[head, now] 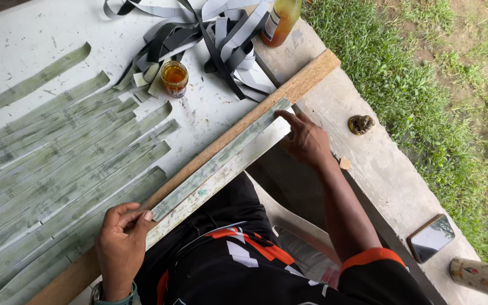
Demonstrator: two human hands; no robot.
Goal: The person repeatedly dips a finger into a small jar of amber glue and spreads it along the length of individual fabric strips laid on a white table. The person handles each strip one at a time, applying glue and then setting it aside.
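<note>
Currently the left hand (121, 243) pinches the near end of a long green strip (221, 159), thumb and fingers closed on it. The right hand (306, 138) rests with fingers spread and flat, fingertips pressing the strip's far end; it grips nothing. The strip lies lengthwise on a pale slat (230, 172), which sits just beside a long wooden batten (244, 127) running diagonally across the table (24, 39).

Procedure, as judged from the layout:
1. Keep the strip taut between both hands.
2. Align its long edge with the slat's edge before pressing down.
3. Press from one end toward the other to avoid wrinkles and trapped air.
4. Hold the slat against the batten so it cannot slide.

Inventory:
- Strip in hand: one.
- Slat: one.
- Batten: one.
- Green strips (57, 169) laid side by side on the table to the left: roughly a dozen; overlaps prevent an exact count.
- Tangle of grey and black bands (210, 34) at the table's far edge: one pile, number of bands cannot be told.
- Glass (174, 78) of amber liquid: one, near the pile.
- Bottle (280, 21) of amber liquid: one, at the far corner.
- Phone (431, 237): one, on the concrete ledge (379, 169) to the right, well apart from the work.
- Small dark lump (361, 123) on the ledge: one; its kind cannot be told.
</note>
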